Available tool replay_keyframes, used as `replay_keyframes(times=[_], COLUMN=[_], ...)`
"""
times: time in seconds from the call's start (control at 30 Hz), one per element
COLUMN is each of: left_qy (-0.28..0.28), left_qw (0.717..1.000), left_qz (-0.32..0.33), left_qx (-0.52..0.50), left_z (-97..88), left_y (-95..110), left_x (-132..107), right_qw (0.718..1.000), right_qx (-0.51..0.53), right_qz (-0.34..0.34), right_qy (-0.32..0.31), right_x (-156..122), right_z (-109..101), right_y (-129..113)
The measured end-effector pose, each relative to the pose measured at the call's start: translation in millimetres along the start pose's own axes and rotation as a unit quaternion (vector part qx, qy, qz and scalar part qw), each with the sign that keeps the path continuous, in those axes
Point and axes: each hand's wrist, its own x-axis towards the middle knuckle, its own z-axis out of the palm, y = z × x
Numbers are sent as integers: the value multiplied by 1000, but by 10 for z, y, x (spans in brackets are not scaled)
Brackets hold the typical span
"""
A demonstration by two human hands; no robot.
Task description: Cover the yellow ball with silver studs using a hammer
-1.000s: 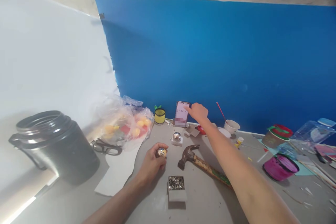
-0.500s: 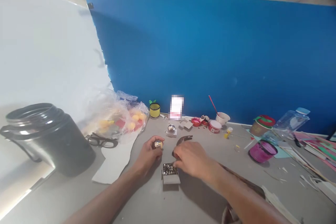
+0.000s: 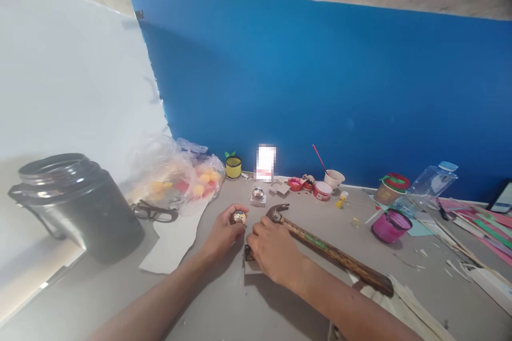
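My left hand (image 3: 223,230) rests on the grey table (image 3: 224,309) with its fingers closed round a small yellow ball partly covered in shiny pins (image 3: 239,217). My right hand (image 3: 272,249) lies over a small white box of silver pins (image 3: 248,257), fingers curled down into it; what they pinch is hidden. A hammer (image 3: 324,248) with a worn wooden handle lies just right of my right hand, its head near my fingertips. A second shiny ball (image 3: 257,193) sits on a small white block further back.
A big black jar (image 3: 76,205) stands at the left, with glasses (image 3: 154,213) and a plastic bag of yellow balls (image 3: 180,184) beside it. A phone (image 3: 265,162) leans on the blue board. Small cups, a pink pot (image 3: 390,225), a bottle and paper scraps crowd the right.
My right hand came back from the phone at the board and now sits on the pin box. The left hand has kept its hold on the ball.
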Motion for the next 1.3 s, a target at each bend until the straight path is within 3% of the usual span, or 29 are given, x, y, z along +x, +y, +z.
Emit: replay_keyframes(times=[0.4, 1.03, 1.3], left_qy=[-7, -1, 0], left_qw=[1000, 1000, 1000], left_qz=[15, 14, 5], left_qx=[-8, 27, 1], left_z=[10, -29, -13], left_y=[-40, 18, 96], left_x=[-14, -8, -38], right_qw=[1000, 998, 989], right_qx=[15, 54, 135], right_qz=[-22, 2, 42], right_qy=[16, 25, 45], right_x=[17, -10, -29], right_z=[224, 228, 205], right_y=[62, 108, 132])
